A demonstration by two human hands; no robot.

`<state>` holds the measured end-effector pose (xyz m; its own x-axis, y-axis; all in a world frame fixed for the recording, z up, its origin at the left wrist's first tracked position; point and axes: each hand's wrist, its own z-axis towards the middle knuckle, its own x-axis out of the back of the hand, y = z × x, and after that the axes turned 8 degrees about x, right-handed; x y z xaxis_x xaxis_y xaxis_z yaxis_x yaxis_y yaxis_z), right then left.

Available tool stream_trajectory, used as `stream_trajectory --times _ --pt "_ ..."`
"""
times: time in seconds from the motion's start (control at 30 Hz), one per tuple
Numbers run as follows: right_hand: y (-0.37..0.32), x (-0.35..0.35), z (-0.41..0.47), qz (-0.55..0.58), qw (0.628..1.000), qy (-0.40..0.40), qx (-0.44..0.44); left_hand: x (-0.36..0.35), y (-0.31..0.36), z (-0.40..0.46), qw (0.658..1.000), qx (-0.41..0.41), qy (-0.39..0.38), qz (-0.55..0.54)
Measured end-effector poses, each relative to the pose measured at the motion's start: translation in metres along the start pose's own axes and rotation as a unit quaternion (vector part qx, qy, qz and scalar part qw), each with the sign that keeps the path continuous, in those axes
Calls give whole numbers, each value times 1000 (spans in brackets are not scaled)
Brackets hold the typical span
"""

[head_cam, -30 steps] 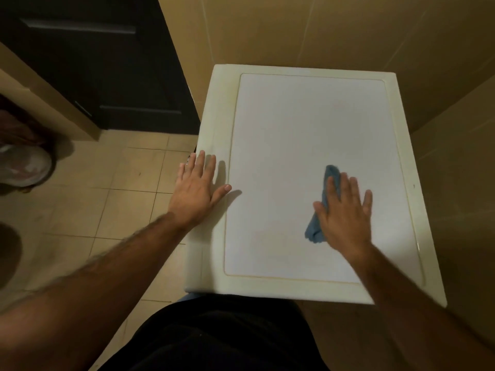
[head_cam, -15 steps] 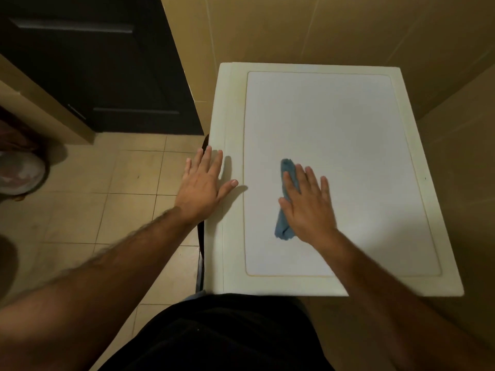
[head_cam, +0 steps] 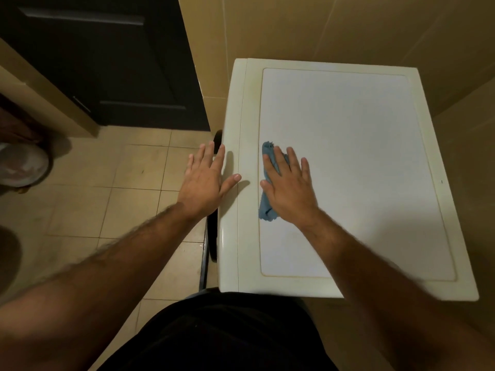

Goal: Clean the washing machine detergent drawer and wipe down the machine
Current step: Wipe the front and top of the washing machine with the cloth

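I look down on the white top of the washing machine (head_cam: 348, 145), with its cream rim around a paler panel. A blue cloth (head_cam: 266, 207) lies at the panel's left edge, and my right hand (head_cam: 288, 188) presses flat on it with fingers spread. My left hand (head_cam: 205, 180) rests flat on the machine's left rim, fingers apart, holding nothing. The detergent drawer is out of view.
Beige tiled walls close in behind and to the right of the machine. A dark door (head_cam: 107, 57) stands at the back left. Tiled floor (head_cam: 112, 199) lies to the left, with a whitish round object (head_cam: 21, 164) at the far left edge.
My right hand has slid the blue cloth leftward across the top, from the right half to the panel's left edge. My left hand has stayed on the left rim.
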<state>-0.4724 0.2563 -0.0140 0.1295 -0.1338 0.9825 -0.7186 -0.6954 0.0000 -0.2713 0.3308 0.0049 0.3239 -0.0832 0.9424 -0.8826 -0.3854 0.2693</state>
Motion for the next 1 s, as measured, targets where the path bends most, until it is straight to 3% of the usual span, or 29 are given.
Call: stream_trajectory --times 0.1,0.23,0.43,1.0 --pt "7 3 -5 24 999 -2 37 -2 -2 1 1000 -3 -4 -8" --pt "7 12 4 60 998 32 -15 -3 -2 1 1000 -1 -9 -18" --pt "-35 -3 -5 22 999 18 -33 -5 -8 5 1000 3 -4 -22" --pt "-21 4 58 -12 998 5 -60 -8 -11 43 998 25 -15 -54"
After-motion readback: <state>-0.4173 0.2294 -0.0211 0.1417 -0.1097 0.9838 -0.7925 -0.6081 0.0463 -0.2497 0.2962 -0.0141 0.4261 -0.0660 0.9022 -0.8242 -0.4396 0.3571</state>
